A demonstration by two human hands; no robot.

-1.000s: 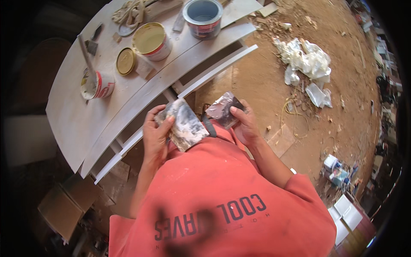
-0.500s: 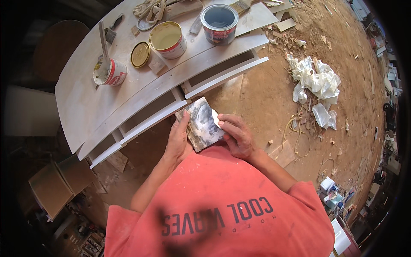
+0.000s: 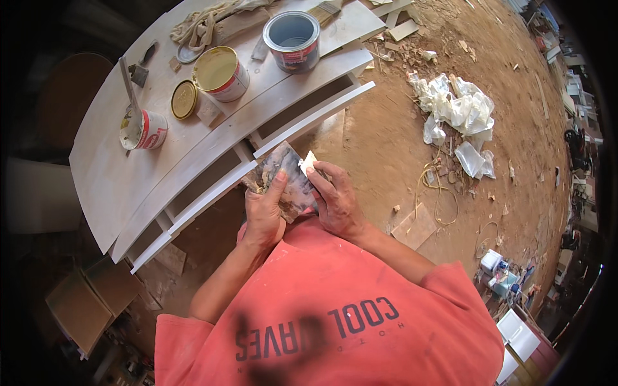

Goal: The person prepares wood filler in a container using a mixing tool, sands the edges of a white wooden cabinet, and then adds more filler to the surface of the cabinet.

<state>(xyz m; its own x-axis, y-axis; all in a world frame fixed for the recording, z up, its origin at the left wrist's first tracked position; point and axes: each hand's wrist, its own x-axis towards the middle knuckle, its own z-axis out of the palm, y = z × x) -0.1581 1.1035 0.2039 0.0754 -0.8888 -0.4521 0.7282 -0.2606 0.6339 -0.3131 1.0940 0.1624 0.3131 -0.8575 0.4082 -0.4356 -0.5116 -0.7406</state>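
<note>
Left hand (image 3: 264, 215): holds the smeared flat scraper (image 3: 283, 180) from below, thumb pressed on its face.
Right hand (image 3: 335, 199): fingers closed on the scraper's right edge, pinching a small white piece (image 3: 308, 162).
Scraper: in front of the chest, just beside the white frame (image 3: 212, 154).
Behind: open tins (image 3: 293, 40) on the frame.

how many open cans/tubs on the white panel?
3. Grey-inside can at the far end; yellow-filled can beside it, its lid lying alongside; small tub with a stick standing in it, further left. The cloth pile could hide more.
</note>
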